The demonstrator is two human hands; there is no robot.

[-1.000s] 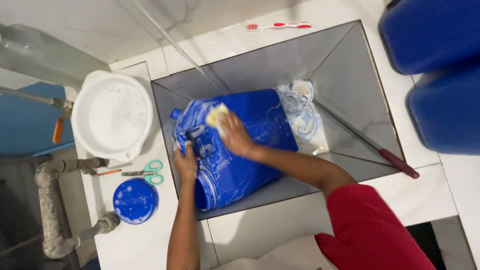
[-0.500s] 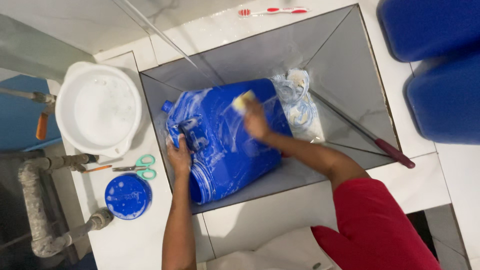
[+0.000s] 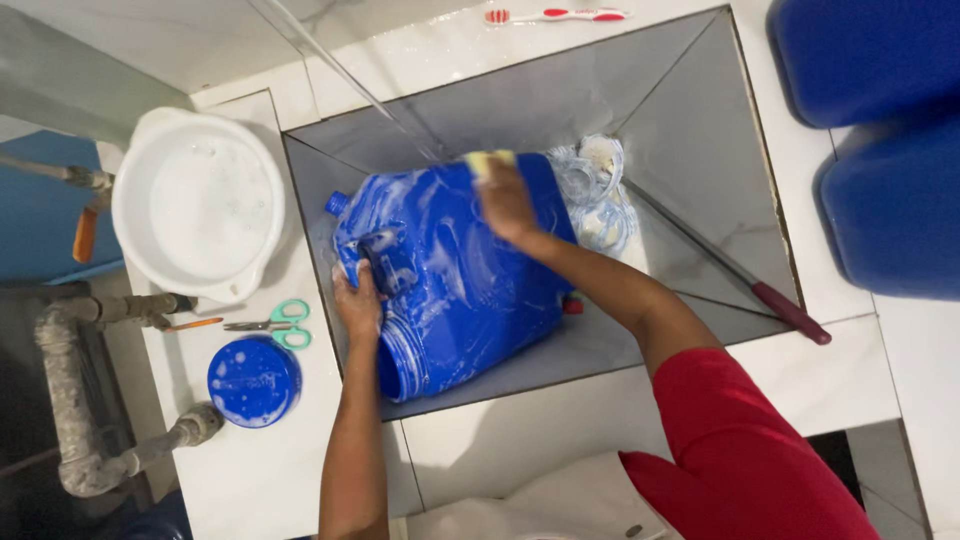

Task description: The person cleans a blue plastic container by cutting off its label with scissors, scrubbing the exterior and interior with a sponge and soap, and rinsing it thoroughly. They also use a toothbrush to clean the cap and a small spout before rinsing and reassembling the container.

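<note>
A large blue plastic jug (image 3: 455,275) lies on its side in a grey square sink (image 3: 690,120), streaked with white suds. My left hand (image 3: 357,303) grips the jug near its handle and wide threaded mouth. My right hand (image 3: 507,203) presses a yellow sponge (image 3: 487,161) against the jug's upper far edge. A thin stream of water (image 3: 345,70) falls toward the jug from the upper left.
A white basin (image 3: 197,205), green-handled scissors (image 3: 275,324) and a soapy blue lid (image 3: 254,381) sit on the counter at left. Pipes (image 3: 95,440) run along the left edge. A red-and-white toothbrush (image 3: 555,15) lies behind the sink. Two blue containers (image 3: 880,150) stand at right. A red-handled tool (image 3: 780,305) leans in the sink.
My right hand slid the sponge from near the jug's handle across its side to the far upper edge. My left hand kept its grip in place.
</note>
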